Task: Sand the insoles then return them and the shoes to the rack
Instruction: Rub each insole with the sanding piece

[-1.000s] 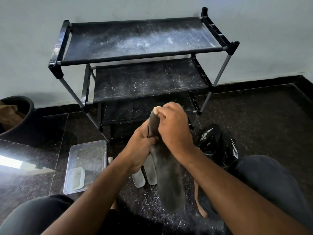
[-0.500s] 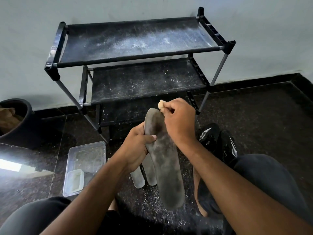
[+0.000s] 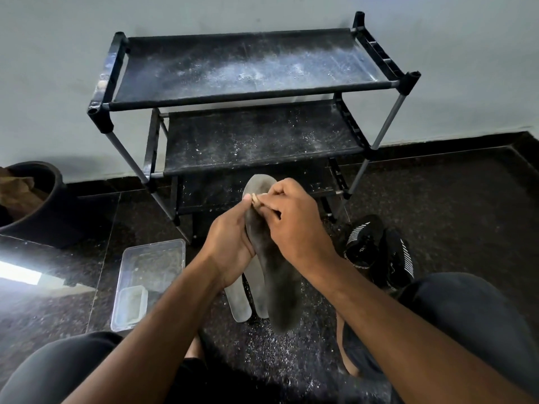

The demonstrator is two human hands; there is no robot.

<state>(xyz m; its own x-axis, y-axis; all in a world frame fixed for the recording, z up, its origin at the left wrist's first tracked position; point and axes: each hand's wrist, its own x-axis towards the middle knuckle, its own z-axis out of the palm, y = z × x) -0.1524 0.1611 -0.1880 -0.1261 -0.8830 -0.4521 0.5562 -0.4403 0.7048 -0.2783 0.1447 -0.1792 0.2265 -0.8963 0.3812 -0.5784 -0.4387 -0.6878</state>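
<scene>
Insole [image 3: 274,275] held upright at frame centre, gripped by both hands above the dusty floor [image 3: 291,360].

Left hand [image 3: 230,246] curls round the insole's left edge; right hand [image 3: 294,225] pinches a small tan sanding piece [image 3: 255,198] against its upper part. Just behind, two pale insoles [image 3: 239,301] lie on the floor. A clear plastic box [image 3: 151,272] sits lower left; black shoes [image 3: 379,252] with white stripes and unreadable lettering stand at right. Farther back stands the black rack [image 3: 248,71], shelves powdered white, and a dark pot [image 3: 55,196] at far left.
</scene>
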